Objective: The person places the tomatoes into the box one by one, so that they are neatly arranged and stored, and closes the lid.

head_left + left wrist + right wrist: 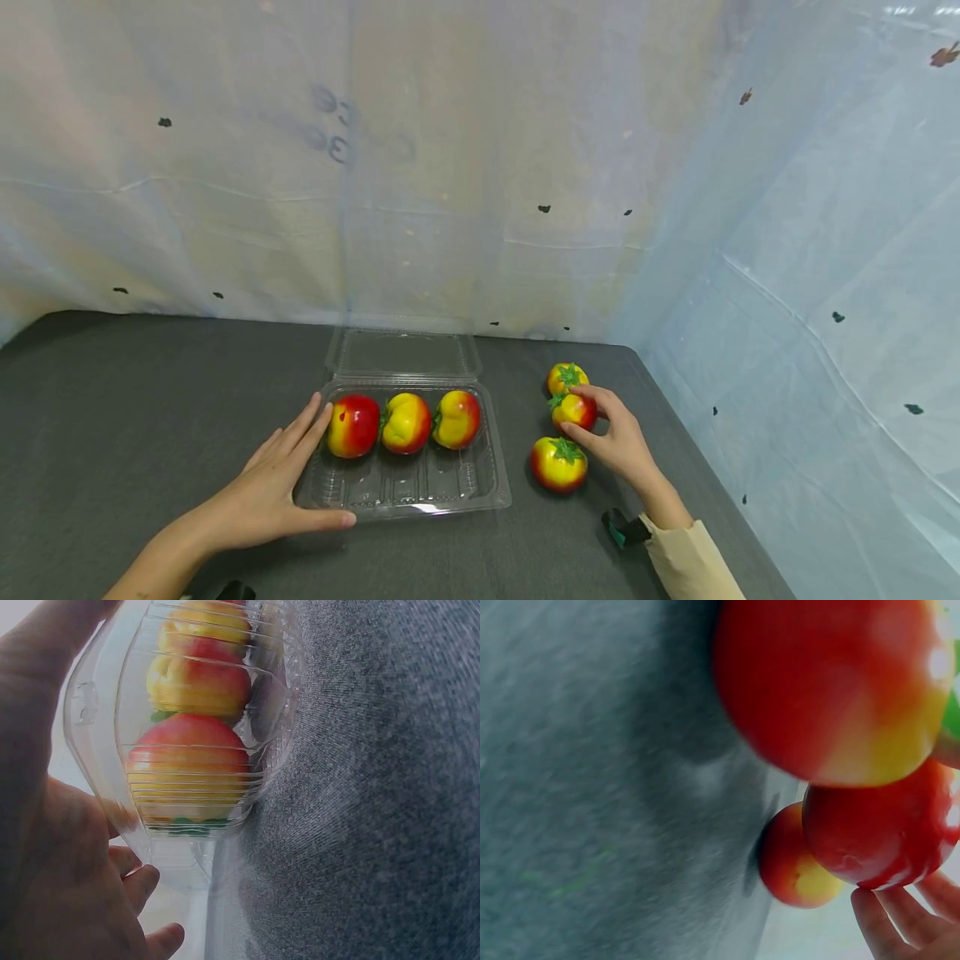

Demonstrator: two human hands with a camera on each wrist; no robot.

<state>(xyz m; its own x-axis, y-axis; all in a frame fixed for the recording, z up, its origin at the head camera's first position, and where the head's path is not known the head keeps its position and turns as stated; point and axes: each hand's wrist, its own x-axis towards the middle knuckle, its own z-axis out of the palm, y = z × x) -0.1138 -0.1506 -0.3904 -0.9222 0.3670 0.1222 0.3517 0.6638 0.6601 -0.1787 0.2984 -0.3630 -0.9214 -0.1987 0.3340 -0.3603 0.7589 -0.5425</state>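
My left hand [266, 493] rests at the left side of a clear plastic clamshell box [491, 467], fingers extended along its rim and thumb at the front edge. In the box's back row sit a mostly red fruit [354, 426], a yellow one [406, 423] and a red-yellow one [457, 419]. My right hand [617, 437] pinches a red-and-yellow fruit [573, 412] with a green leafy top between thumb and fingers. In the right wrist view this held fruit [885, 825] hangs off the dark cloth. Similar fruits lie behind it [566, 377] and in front of it [558, 465].
The box's clear lid [405, 354] lies folded back toward the plastic-sheet wall [450, 167]. Another sheet wall [825, 292] rises at the right, beyond the edge of the dark cloth-covered table [420, 558]. A small black object [626, 528] is by the right wrist.
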